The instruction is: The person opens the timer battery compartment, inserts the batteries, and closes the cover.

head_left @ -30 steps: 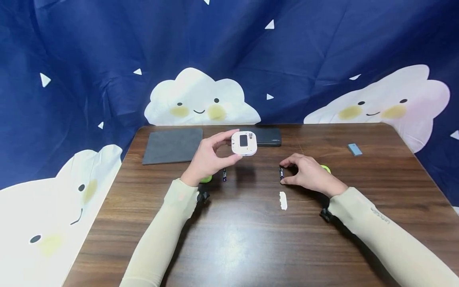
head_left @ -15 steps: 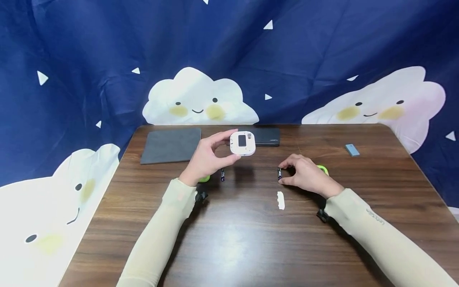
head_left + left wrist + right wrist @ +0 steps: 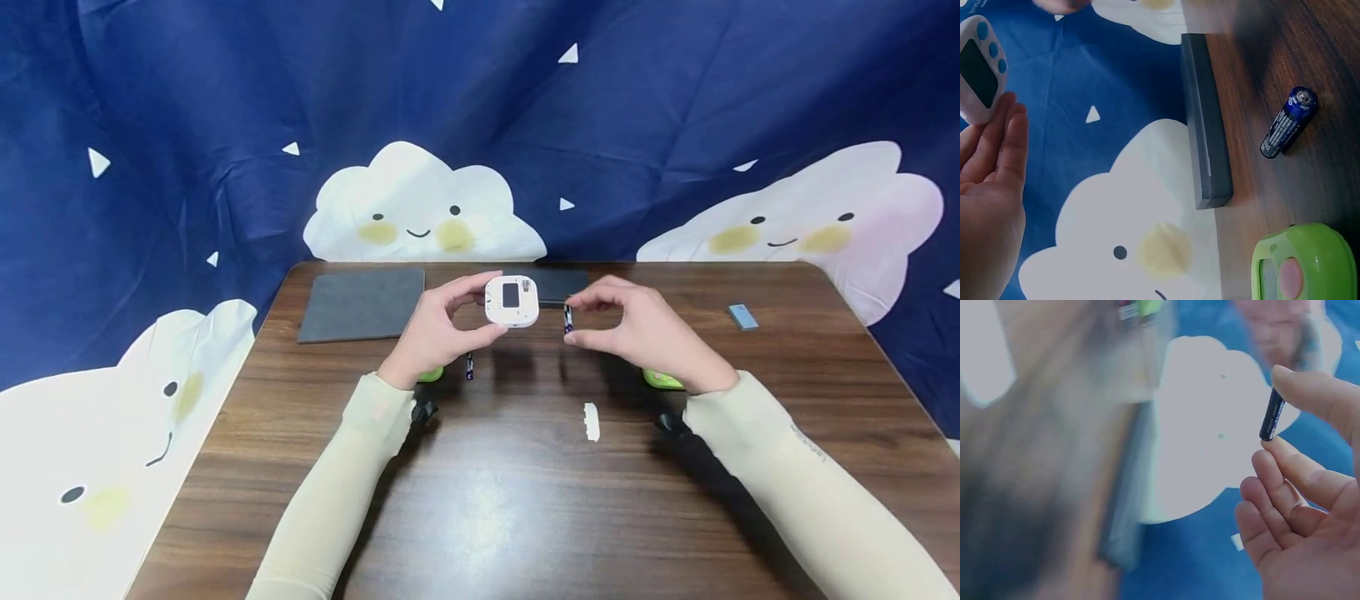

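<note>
your right hand (image 3: 645,333) pinches the small dark cylindrical battery (image 3: 567,319) end to end, just beside the round white plastic timer (image 3: 512,300) clamped in your left hand (image 3: 435,329): light, hard, slippery, so keep fingertips on its ends.

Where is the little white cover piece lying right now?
In the head view the small white cover lies flat on the wooden table, near the middle, just in front of the right hand and apart from the white timer held in the left hand.
</note>
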Action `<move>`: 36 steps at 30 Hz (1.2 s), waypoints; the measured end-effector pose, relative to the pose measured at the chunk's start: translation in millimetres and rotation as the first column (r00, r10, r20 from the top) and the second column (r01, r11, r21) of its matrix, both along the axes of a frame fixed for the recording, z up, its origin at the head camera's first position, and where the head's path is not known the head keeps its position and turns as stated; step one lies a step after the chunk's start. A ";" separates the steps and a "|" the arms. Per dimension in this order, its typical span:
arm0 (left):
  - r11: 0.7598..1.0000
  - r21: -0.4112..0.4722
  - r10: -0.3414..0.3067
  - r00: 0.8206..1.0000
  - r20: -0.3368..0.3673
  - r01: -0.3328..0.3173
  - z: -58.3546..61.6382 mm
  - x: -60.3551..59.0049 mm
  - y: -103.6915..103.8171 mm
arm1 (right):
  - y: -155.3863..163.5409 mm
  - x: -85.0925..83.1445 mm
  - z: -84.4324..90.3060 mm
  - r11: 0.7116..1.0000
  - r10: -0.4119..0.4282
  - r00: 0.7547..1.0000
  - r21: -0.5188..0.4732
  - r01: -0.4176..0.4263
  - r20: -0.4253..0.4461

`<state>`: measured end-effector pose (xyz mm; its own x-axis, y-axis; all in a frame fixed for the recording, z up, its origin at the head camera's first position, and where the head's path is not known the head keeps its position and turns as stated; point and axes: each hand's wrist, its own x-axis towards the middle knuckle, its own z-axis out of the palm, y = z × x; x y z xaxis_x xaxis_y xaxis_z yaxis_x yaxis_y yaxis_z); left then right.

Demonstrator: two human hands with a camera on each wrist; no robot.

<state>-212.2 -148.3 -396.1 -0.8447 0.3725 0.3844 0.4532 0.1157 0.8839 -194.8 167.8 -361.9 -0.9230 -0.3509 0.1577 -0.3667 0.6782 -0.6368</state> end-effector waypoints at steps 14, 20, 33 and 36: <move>0.999 -0.035 -0.002 1.000 -0.031 0.001 1.4 2.8 0.7 | -39.0 2.0 39.5 0.989 0.096 0.989 -0.102 -0.107 -0.109; 0.999 -0.047 -0.009 0.999 -0.049 0.007 2.9 1.2 0.9 | -40.6 3.2 40.3 0.991 0.110 0.984 -0.064 -0.120 -0.140; 0.999 -0.053 -0.012 0.998 -0.055 0.009 5.1 2.8 -0.2 | -42.5 6.2 39.3 0.993 0.098 0.986 -0.047 -0.105 -0.132; 0.999 -0.053 -0.010 0.998 -0.057 0.007 5.1 2.6 -0.2 | -42.5 6.1 37.9 0.992 0.085 0.987 -0.078 -0.097 -0.137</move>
